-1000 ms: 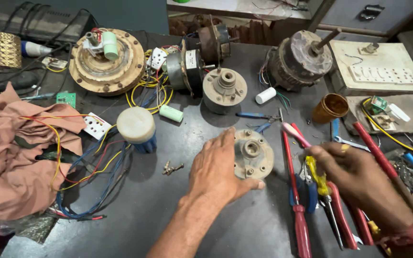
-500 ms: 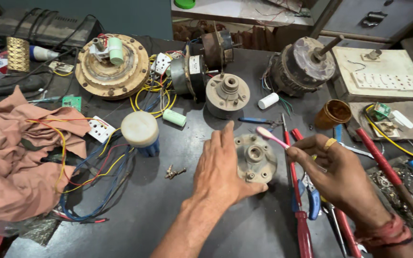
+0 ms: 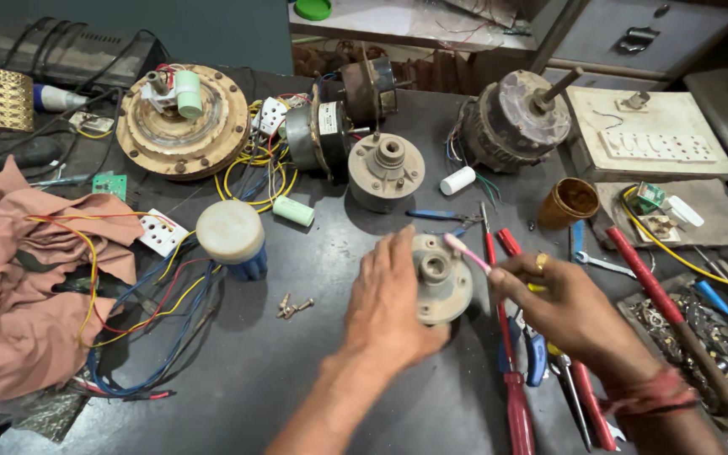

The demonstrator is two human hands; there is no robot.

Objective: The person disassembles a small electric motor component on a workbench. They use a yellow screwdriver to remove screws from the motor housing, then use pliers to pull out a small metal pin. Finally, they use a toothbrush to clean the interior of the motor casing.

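My left hand (image 3: 391, 305) grips a round grey metal motor end cover (image 3: 441, 278) with a central bearing hole, tilting it up off the dark table (image 3: 297, 371). My right hand (image 3: 570, 305) holds a thin pink-handled tool (image 3: 468, 252), its tip pointing at the cover's upper right edge. A ring sits on one finger of the right hand, and a red thread circles the wrist.
Red-handled screwdrivers and pliers (image 3: 516, 371) lie under my right hand. A second end cover (image 3: 386, 168), fan motors (image 3: 511, 118), a large rotor (image 3: 183, 122), tangled wires (image 3: 162, 312), loose screws (image 3: 290, 307), a brown cup (image 3: 568, 202) and a pink cloth (image 3: 18, 295) crowd the table.
My right hand lifted the pink-handled tool from the tool pile and brought it left to the cover. My left hand stayed on the cover and tilted it up.
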